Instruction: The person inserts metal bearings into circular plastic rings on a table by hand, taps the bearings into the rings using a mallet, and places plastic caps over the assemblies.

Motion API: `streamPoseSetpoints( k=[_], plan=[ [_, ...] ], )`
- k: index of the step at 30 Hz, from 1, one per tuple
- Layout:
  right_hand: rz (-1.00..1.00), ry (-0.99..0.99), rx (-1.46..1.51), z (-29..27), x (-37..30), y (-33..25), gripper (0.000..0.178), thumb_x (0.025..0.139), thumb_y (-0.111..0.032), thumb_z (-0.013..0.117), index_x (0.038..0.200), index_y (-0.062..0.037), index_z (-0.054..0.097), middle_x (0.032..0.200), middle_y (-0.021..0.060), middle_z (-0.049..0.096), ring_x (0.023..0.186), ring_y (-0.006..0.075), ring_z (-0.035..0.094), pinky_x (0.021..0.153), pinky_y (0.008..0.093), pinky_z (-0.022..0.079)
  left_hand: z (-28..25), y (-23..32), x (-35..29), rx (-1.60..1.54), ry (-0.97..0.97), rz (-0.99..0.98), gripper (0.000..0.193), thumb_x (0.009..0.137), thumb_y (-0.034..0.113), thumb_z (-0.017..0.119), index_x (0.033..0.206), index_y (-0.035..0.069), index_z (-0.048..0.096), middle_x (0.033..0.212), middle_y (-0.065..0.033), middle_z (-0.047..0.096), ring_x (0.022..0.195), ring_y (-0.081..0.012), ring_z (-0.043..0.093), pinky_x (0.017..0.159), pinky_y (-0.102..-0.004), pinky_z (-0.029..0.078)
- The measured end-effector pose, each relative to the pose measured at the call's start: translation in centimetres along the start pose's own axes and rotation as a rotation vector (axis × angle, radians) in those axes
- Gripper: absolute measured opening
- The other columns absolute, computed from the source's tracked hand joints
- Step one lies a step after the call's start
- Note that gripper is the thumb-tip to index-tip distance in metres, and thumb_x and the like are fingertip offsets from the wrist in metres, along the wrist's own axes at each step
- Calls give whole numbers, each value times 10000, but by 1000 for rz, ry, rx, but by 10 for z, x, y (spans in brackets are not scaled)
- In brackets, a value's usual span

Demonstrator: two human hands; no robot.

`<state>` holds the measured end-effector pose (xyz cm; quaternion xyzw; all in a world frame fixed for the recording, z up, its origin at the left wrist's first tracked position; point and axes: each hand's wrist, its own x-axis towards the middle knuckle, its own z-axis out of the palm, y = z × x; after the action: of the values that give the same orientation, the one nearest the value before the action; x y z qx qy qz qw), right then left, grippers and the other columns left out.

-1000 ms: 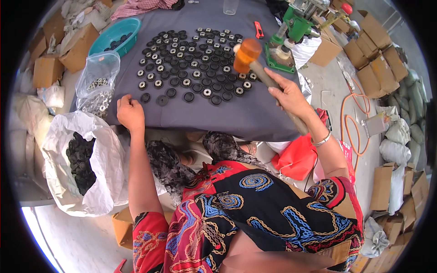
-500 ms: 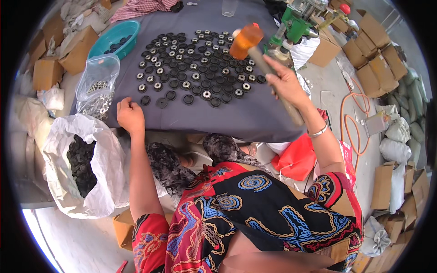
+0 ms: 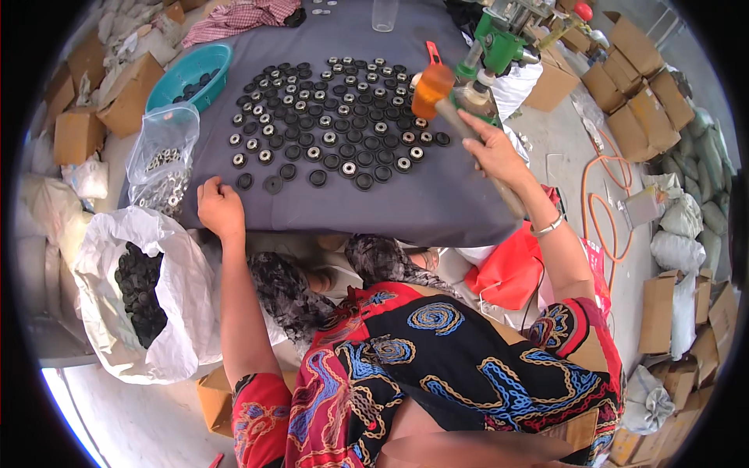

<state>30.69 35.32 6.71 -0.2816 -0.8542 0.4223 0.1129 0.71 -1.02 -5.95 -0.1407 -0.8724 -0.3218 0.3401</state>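
My right hand (image 3: 498, 156) is wrapped around the wooden handle of an orange-headed mallet (image 3: 434, 90). The mallet's head hangs over the right side of a wide spread of round black caps (image 3: 363, 182); whether it touches any is unclear. Many caps hold a silver ring like a small bearing (image 3: 348, 168), while others show only black. My left hand (image 3: 220, 207) rests at the near left edge of the grey-covered table (image 3: 312, 210), its fingers curled in and their inside hidden. Beside it lies a clear plastic bag (image 3: 164, 160) of small metal rings.
A teal basin (image 3: 191, 78) with black pieces stands at the back left. Below it, a white sack (image 3: 144, 296) holds more black pieces. A green press-like machine (image 3: 499, 47) is at the back right, near a clear cup (image 3: 384, 15). Cardboard boxes (image 3: 655, 117) and an orange hose (image 3: 597, 175) lie rightward.
My right hand and the mallet have shifted a little right and down, uncovering more of a red strip behind the head. The left hand stays put at the table edge. The view has tilted slightly.
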Motion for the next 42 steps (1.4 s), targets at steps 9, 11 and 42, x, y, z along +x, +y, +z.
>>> streamPoseSetpoints(
  k=[9,11,42],
  plan=[
    [80,44,-12,0,14,16,568,894,-122,552,1437,-211,411,689,41,548,488,109,519,430,284,467,1,2,1,-15,-2,19,157,745,60,588,879,65,670,857,-97,637,748,-318,627,667,-412,502],
    [64,34,-26,-8,2,13,569,893,-124,552,1437,-214,412,709,43,552,493,108,522,435,283,469,3,-2,1,1,10,32,158,744,60,587,878,66,671,854,-96,637,746,-318,627,666,-412,503],
    [-75,-259,-76,5,-72,-25,582,902,-47,542,1444,-213,407,989,17,639,553,49,492,524,219,463,-5,7,-1,-4,46,16,133,719,51,591,830,68,662,827,-105,626,753,-337,610,665,-434,490]
  ],
)
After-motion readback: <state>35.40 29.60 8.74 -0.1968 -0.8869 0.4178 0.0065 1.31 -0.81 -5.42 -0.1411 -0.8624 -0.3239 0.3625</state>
